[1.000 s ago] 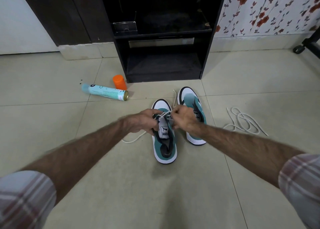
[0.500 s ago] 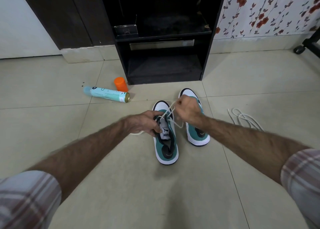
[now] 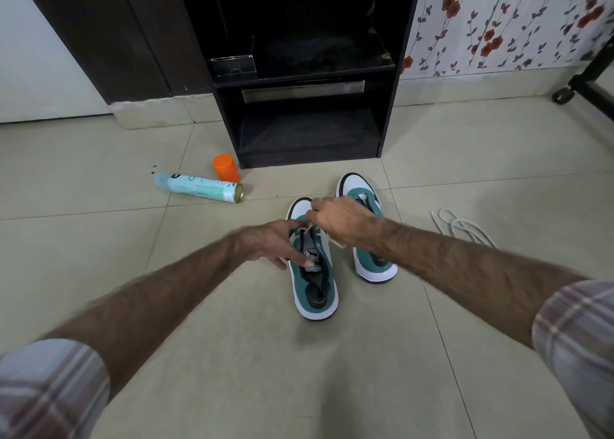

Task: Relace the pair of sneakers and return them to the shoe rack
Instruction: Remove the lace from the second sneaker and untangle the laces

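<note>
Two teal-and-white sneakers stand side by side on the tiled floor (image 3: pixel 432 355) at the centre of the frame, toes pointing toward the black shoe rack (image 3: pixel 309 113) at upper centre. The nearer sneaker (image 3: pixel 315 292) sits slightly left of and below the farther sneaker (image 3: pixel 372 259); they lie close together, though whether they touch cannot be told. A white lace (image 3: pixel 307 231) runs across the nearer sneaker's eyelets. The right hand (image 3: pixel 335 217) hovers over that sneaker's toe end, its grip pinched closed on the lace, fingers curled. The left hand (image 3: pixel 272 242) reaches in from the lower left: its thumb and forefinger meet the lace near the right hand, while its other fingers stretch down along the tongue, touching the logo label. A second loose lace (image 3: pixel 465 227) lies coiled on the floor at centre right, well apart from the shoes. At left of centre a pale blue spray can (image 3: pixel 199 187) lies on its side, with an orange cap (image 3: pixel 227 168) upright just beside it, near the rack's lower left corner. Plaid sleeves show at both lower corners.
</note>
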